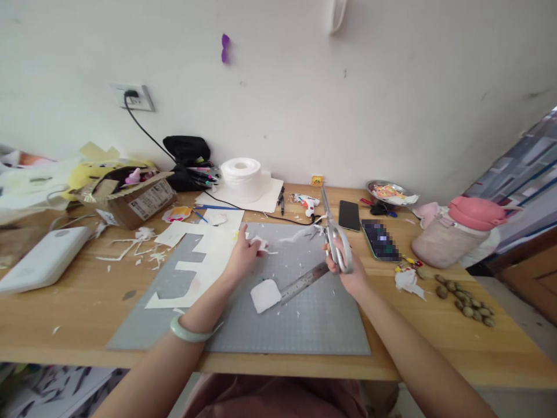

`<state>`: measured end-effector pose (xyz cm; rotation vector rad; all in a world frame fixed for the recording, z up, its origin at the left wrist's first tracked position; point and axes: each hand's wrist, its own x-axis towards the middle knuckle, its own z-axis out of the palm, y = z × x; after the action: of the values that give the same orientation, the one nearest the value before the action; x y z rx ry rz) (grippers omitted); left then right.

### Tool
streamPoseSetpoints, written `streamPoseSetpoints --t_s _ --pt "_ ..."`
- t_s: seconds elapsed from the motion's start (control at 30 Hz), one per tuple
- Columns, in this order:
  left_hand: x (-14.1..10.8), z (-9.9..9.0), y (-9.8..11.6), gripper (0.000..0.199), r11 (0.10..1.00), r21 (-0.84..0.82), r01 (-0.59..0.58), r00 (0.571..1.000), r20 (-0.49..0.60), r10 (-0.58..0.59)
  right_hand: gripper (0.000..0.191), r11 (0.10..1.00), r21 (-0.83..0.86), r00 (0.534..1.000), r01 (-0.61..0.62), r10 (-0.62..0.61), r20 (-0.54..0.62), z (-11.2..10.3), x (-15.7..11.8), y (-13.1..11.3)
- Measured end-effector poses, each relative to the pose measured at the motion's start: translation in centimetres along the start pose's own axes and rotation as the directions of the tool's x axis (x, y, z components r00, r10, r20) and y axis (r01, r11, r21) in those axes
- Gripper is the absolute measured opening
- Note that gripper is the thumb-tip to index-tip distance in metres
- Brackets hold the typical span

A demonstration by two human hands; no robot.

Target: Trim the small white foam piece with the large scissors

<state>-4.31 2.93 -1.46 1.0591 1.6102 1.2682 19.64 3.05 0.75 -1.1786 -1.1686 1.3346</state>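
Note:
My right hand [350, 271] grips the grey handles of a pair of scissors [334, 235], whose blades point up and away from me. My left hand [244, 254] is closed around a small white and pinkish piece [260, 244], perhaps paper, partly hidden by the fingers. Both hands are above a grey cutting mat [322, 325]. Between them a metal ruler [303, 283] lies slantwise, its lower end by a white rounded square [265, 296]. Left of my left hand, a white sheet with cut-out notches [213, 249] rests partly on the mat.
Behind the mat stand a white roll [241, 179] and a glue gun [308, 204]. Two phones [349, 215], a pink-lidded bottle [452, 235] and several brown nuts [467, 302] are on the right. A cardboard box [134, 200] and paper scraps [139, 241] lie left.

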Motion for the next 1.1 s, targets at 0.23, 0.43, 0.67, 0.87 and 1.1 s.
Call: streamPoseSetpoints --t_s 0.23,0.43,0.67,0.87,1.1 --pt "-1.2 0.9 0.9 0.051 0.935 -0.347 -0.074 0.987 0.110 0.119 0.040 0.954 0.228 0.946 -0.196 0.123 0.299 0.7 -1.0 -1.0" --pt "-3.3 2.0 1.0 0.005 0.891 -0.446 0.084 0.852 0.496 0.168 0.055 0.844 0.241 0.715 -0.480 0.217 0.665 2.2 -2.3 1.1" --pt "-2.6 1.8 0.6 0.021 0.950 -0.308 -0.052 0.906 0.385 0.174 0.076 0.769 0.245 0.599 -0.591 0.215 0.771 2.2 -2.5 1.6" --pt "-1.5 1.2 0.4 0.015 0.923 -0.386 0.004 0.959 0.263 0.105 0.057 0.744 0.345 0.667 -0.572 0.176 0.724 2.2 -2.4 1.3" --pt "-0.4 0.5 0.8 0.010 0.781 -0.620 0.078 0.995 0.096 -0.023 0.087 0.770 0.323 0.587 -0.550 0.081 0.806 2.0 -2.8 1.7"
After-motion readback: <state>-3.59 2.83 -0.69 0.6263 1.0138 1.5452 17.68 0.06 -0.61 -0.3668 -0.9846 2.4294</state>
